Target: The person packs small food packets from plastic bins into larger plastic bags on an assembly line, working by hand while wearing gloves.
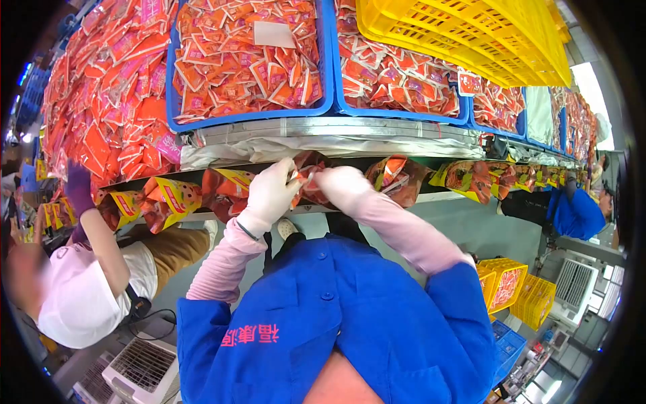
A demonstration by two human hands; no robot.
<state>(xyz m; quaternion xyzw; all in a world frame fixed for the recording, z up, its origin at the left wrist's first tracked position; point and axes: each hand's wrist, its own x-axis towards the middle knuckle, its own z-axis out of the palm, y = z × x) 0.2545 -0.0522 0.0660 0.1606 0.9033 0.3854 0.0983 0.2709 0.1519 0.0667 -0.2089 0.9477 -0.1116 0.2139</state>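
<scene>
My left hand (270,192), in a white glove, has its fingers closed at the left edge of a red clear-plastic packaging bag (313,194) standing in the row on the narrow line. My right hand (343,187), also white-gloved, is at the right side of the same bag's mouth; motion blurs its fingers. To the left stands another red-and-yellow bag (227,188), and to the right an open bag (398,180) with red contents. What lies inside the bag between my hands is mostly hidden.
Beyond the line, blue trays (330,87) hold many small red packets, beside a large loose heap (114,94). A yellow crate (471,37) sits above the trays. One co-worker in a white shirt (91,296) works at left; another in blue (579,212) is at far right.
</scene>
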